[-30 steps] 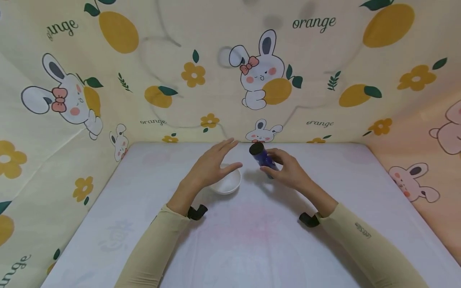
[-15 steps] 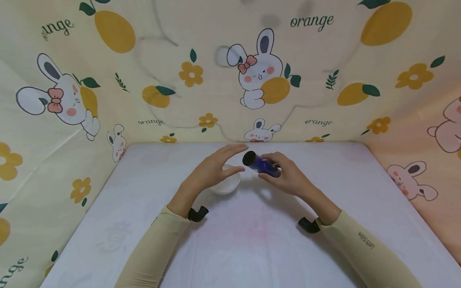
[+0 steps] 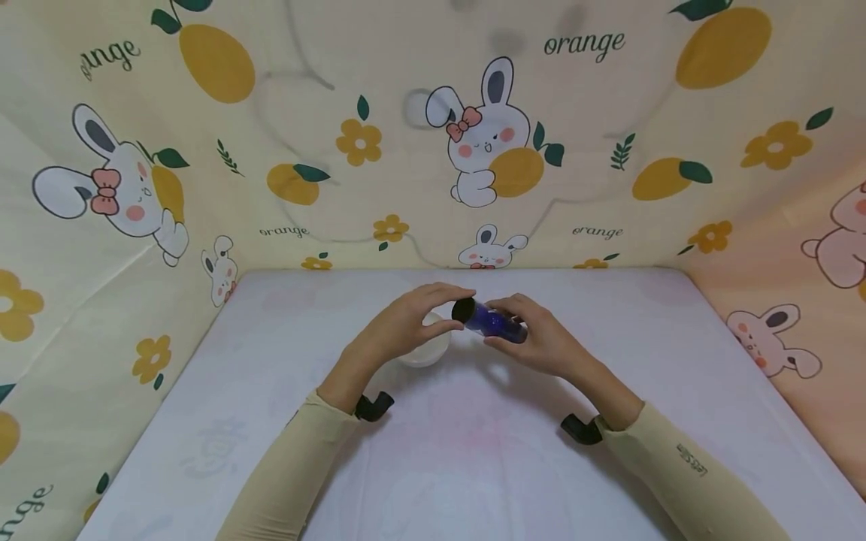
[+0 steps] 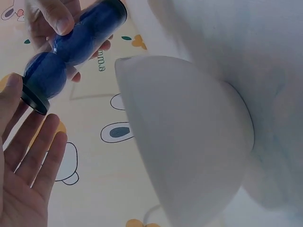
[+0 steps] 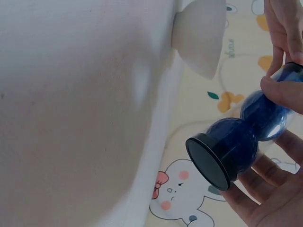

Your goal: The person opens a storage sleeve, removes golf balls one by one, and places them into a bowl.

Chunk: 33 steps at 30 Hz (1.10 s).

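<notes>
My right hand (image 3: pixel 544 342) grips a clear tube (image 3: pixel 496 323) with round blue balls inside and a black cap at each end. It is tilted, held above the table. My left hand (image 3: pixel 399 323) pinches the tube's left-end black cap (image 4: pixel 35 98) between thumb and fingers, its other fingers stretched out below in the left wrist view. A white bowl (image 3: pixel 428 353) stands upright on the table beneath my left hand, which partly hides it. In the right wrist view, the other black cap (image 5: pixel 208 163) sticks out beyond my right hand.
The white-covered table (image 3: pixel 446 466) runs back to a cream cloth wall (image 3: pixel 406 60) printed with rabbits and oranges. Similar cloth stands at the left and right sides. A black wrist fitting (image 3: pixel 374 406) shows at the left cuff, another (image 3: pixel 580 429) at the right.
The tube has tipped from near upright to lying more level, its cap end swinging left and down. My left hand has moved right and taken hold of that cap.
</notes>
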Available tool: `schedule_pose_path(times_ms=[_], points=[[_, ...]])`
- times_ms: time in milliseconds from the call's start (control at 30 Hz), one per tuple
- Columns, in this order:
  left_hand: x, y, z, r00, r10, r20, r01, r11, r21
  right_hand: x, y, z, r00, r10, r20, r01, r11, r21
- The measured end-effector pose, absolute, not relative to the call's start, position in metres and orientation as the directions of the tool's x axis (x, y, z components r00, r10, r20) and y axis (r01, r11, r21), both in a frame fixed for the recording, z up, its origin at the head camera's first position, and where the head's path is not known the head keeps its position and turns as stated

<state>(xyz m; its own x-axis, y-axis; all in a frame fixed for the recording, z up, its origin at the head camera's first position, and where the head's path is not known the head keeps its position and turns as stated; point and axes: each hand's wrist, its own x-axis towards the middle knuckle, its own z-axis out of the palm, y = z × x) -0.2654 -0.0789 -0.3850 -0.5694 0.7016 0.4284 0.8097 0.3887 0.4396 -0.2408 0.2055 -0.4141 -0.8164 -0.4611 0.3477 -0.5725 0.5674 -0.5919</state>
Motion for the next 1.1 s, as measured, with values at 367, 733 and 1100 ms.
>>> schedule_pose_path(times_ms=[367, 733, 1100], points=[[-0.2711, -0.0793, -0.3856, -0.518, 0.716, 0.468, 0.818, 0.256, 0.514, -0.2419, 0.2052, -0.4154, -0.807, -0.499, 0.317, -0.573, 0.528, -0.627], [-0.2727, -0.08, -0.3874, -0.564, 0.676, 0.475, 0.791, 0.275, 0.547, -0.2445, 0.2065, -0.4208, -0.852, -0.456, 0.258, -0.505, 0.582, -0.638], [-0.2681, -0.0776, -0.387, -0.649, 0.618, 0.443, 0.735, 0.362, 0.573, -0.2459, 0.2056, -0.4244, -0.838, -0.45, 0.308, -0.539, 0.596, -0.595]])
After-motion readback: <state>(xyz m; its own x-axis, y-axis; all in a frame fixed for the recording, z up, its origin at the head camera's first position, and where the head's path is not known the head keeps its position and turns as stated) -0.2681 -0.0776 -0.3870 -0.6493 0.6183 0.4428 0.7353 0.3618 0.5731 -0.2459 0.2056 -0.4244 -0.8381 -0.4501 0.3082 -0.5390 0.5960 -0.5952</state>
